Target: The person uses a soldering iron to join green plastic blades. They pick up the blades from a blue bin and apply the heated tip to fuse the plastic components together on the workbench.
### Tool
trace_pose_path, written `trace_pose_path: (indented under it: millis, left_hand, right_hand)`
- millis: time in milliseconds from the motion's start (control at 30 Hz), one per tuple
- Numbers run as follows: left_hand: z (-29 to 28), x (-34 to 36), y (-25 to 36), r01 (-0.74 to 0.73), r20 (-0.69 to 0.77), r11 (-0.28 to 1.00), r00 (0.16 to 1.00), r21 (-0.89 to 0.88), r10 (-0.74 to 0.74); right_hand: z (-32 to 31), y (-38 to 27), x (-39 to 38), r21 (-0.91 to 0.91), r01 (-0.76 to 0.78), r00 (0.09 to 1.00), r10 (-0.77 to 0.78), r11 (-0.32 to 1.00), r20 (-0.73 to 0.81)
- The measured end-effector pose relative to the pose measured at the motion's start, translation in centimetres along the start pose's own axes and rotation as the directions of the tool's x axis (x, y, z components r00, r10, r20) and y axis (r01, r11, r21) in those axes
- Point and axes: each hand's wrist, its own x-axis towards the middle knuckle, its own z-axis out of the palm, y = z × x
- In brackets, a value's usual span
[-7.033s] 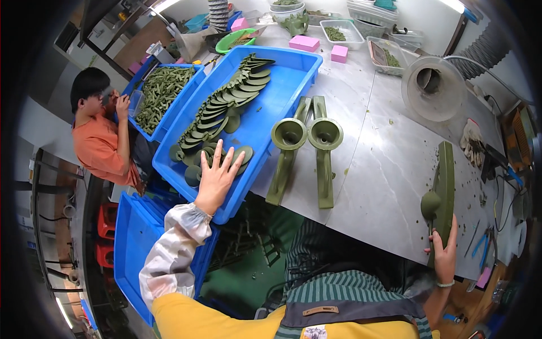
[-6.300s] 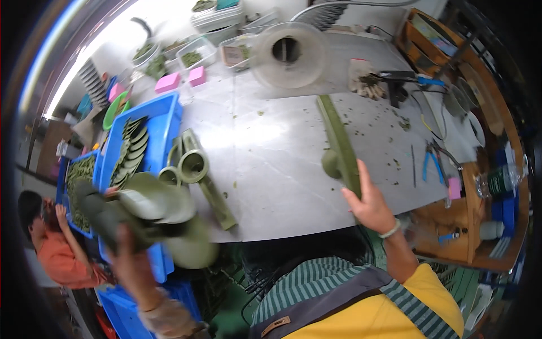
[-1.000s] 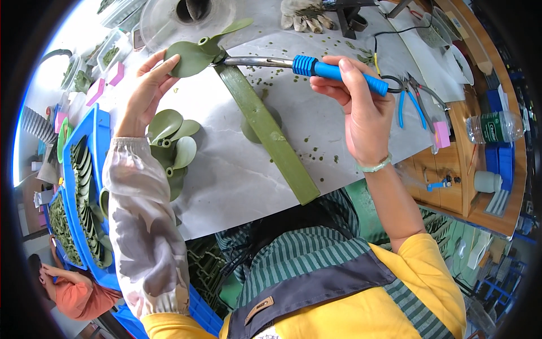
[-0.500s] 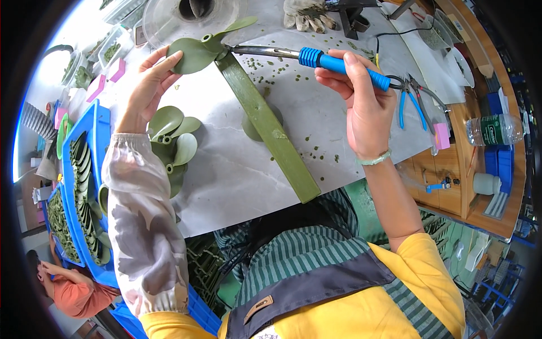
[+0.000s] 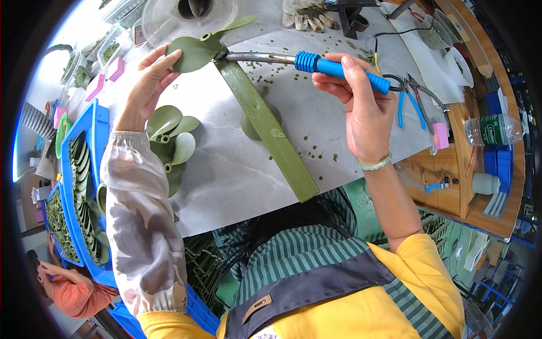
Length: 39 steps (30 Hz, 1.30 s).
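My left hand pinches a blade of a green three-bladed propeller above the far end of a long green bar lying on the worktable. In my right hand is a tool with a blue ribbed handle and a long metal shaft, whose tip meets the propeller beside its hub. More green propellers are piled beside my left forearm. Small green scraps lie scattered around the bar, and a rounded green part sits partly under it.
Blue trays of green parts line the left, where a co-worker in orange is working. A clear hood and dirty gloves are at the back. Pliers, a pink block and a plastic bottle are at right.
Since the earliest frames, my left hand has taken a propeller, my right hand has swapped the bar for the blue tool, and loose propellers have appeared on the table. The last second shows only slight shifts.
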Motion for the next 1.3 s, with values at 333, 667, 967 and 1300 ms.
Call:
trace_pose_path:
  millis: [333,667,967,1300]
  left_hand:
    - [0.28,-0.21,0.26,0.005,0.021,1.000,1.000,-0.009,-0.004]
    - [0.27,-0.22,0.36,0.008,0.020,1.000,1.000,-0.008,-0.008]
    - [-0.12,0.10,0.09,-0.003,0.042,1.000,0.999,-0.023,0.004]
    - [-0.12,0.06,0.15,0.002,0.038,1.000,0.999,-0.006,-0.002]
  right_hand:
    - [-0.29,0.20,0.70,0.005,0.021,1.000,-0.020,1.000,-0.022]
    - [-0.36,0.32,0.49,-0.020,-0.006,1.000,0.006,1.000,-0.005]
    - [-0.09,-0.07,0.35,-0.017,-0.026,1.000,0.026,1.000,-0.003]
    - [-0.14,0.10,0.58,-0.007,-0.012,1.000,0.012,1.000,-0.025]
